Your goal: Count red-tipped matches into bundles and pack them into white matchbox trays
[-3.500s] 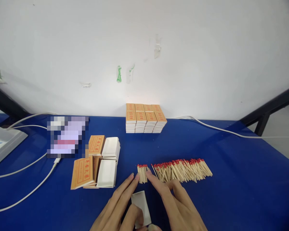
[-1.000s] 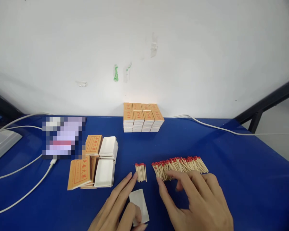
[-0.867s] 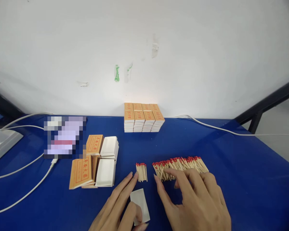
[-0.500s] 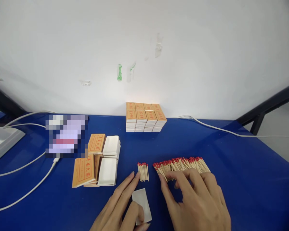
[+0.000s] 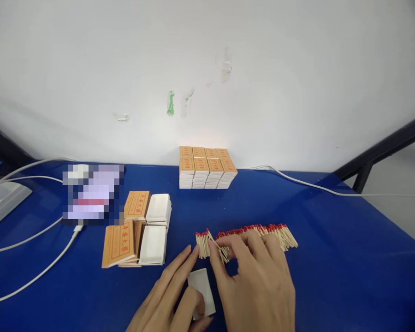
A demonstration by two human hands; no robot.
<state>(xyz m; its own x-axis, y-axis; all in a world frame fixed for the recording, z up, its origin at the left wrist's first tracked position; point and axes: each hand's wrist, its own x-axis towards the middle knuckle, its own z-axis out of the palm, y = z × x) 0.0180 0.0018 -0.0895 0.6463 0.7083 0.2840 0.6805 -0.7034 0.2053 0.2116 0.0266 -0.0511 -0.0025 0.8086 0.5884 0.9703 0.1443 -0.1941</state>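
One white tray (image 5: 202,281) lies nearest the person on the blue desk (image 5: 349,276), its long axis running away from the body, the far end leaning a little left. The left hand (image 5: 163,299) has two fingers stretched forward together, while a bent finger and the thumb sit at the tray's near half; from here I can't tell whether that lower grip pinches the tray or merely rests on it.

Just beyond the tray's far end is a short row of matches (image 5: 202,246), red heads toward the wall (image 5: 280,92). The left fingertips are right at its left edge. Close by its right edge, the right hand (image 5: 257,283) has its grip pressed together, thumb and forefinger pinching a few loose matches (image 5: 224,255). One of them slants, head to the far left, against the straighter line of the row. So the row lies just left of the right grip, with both hands about equally near it.

The long match pile (image 5: 287,237) spreads rightward, partly hidden by the right hand. Over on the left, stacked white trays (image 5: 152,244) stand beside orange matchbox covers (image 5: 119,246). Farthest off, a tight block of matchboxes (image 5: 207,166) sits by the wall.
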